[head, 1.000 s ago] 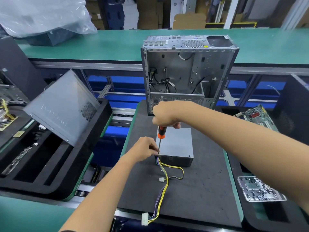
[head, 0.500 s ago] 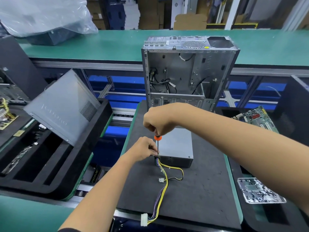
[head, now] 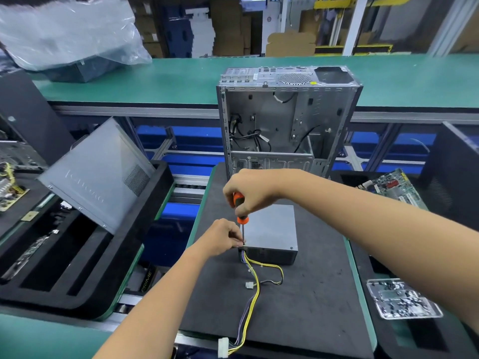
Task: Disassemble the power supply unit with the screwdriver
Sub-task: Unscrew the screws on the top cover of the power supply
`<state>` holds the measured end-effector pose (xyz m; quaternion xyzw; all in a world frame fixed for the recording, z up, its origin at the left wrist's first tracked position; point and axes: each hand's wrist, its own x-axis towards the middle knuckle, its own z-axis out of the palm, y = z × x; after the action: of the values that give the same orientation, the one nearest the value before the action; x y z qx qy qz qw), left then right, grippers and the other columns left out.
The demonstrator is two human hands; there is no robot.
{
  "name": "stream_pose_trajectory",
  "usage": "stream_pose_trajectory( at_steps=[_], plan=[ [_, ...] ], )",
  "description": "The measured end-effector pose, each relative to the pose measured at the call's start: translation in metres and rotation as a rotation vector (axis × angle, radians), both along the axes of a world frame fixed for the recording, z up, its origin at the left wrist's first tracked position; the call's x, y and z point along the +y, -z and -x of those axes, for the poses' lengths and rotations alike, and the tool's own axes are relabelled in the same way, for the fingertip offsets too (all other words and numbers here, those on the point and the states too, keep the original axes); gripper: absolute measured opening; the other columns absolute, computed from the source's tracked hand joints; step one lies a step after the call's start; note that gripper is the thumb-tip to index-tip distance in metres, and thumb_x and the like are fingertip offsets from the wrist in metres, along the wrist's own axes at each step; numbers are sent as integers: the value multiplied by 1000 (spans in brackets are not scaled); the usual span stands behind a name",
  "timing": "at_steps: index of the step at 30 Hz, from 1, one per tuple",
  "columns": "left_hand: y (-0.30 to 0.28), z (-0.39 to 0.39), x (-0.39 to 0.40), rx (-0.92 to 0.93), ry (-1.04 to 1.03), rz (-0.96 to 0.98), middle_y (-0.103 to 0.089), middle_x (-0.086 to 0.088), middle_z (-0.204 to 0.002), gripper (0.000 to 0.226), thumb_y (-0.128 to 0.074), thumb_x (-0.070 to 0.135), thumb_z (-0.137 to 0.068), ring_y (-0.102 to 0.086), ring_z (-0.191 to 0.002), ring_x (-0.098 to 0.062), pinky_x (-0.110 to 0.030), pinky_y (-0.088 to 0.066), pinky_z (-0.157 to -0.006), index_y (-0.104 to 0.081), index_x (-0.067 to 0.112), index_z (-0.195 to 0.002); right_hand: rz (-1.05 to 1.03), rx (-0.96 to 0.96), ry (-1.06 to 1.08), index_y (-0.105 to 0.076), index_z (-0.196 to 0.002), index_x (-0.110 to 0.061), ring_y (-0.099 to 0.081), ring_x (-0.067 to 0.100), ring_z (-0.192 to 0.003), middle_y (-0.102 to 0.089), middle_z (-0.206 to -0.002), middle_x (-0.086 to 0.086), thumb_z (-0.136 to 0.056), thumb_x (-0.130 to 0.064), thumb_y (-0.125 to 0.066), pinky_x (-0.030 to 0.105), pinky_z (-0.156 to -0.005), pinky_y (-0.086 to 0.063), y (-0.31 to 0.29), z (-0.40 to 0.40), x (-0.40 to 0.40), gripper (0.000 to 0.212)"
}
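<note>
Black foam mat (head: 298, 301) on green tabletop (head: 181, 79). Right hand (head: 250, 189) curled round orange screwdriver (head: 240, 212), held upright, tip at near-left top corner of power supply unit (head: 272, 233). Left hand (head: 223, 238) pinches at that corner. Cables (head: 252, 288) trail toward viewer. Open computer case (head: 287, 120) stands behind.

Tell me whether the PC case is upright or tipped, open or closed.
Upright and open: the case stands on end on the mat, side panel off, bare interior and loose cables visible.

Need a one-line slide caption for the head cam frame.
Right hand drives an orange-handled screwdriver into the power supply unit corner while the left hand steadies the tip.
</note>
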<state>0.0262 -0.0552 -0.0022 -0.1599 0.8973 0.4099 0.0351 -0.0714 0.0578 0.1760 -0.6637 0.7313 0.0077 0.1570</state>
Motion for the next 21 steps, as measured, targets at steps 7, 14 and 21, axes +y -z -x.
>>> stream_pose_trajectory(
  at_steps=[7, 14, 21],
  plan=[
    [3, 0, 1, -14, -19, -31, -69, 2, -77, 23, -74, 3, -76, -63, -69, -8, -16, -46, -60, -68, 21, -64, -147, 194, 146, -46, -61, -8, -55, 21, -41, -48, -31, -1, -101, -34, -37, 30, -52, -44, -1, -1, -6, 48],
    [4, -1, 1, 0, -24, -79, -68, -4, -77, 13, -72, -2, -77, -63, -68, -8, -13, -47, -59, -71, 9, -71, -205, 254, -25, -57, -75, -6, -44, 18, -59, -53, -66, 3, -95, -30, -58, 24, -47, -28, 1, -1, -5, 31],
    [5, -3, -3, 36, -9, -93, -70, -15, -78, 31, -72, -2, -76, -62, -67, -20, -22, -50, -59, -67, 23, -59, -110, 60, -96, -68, -92, -15, -56, 15, -90, -63, -102, 5, -81, -4, -69, 15, -57, -33, -2, 1, -4, 15]
  ],
)
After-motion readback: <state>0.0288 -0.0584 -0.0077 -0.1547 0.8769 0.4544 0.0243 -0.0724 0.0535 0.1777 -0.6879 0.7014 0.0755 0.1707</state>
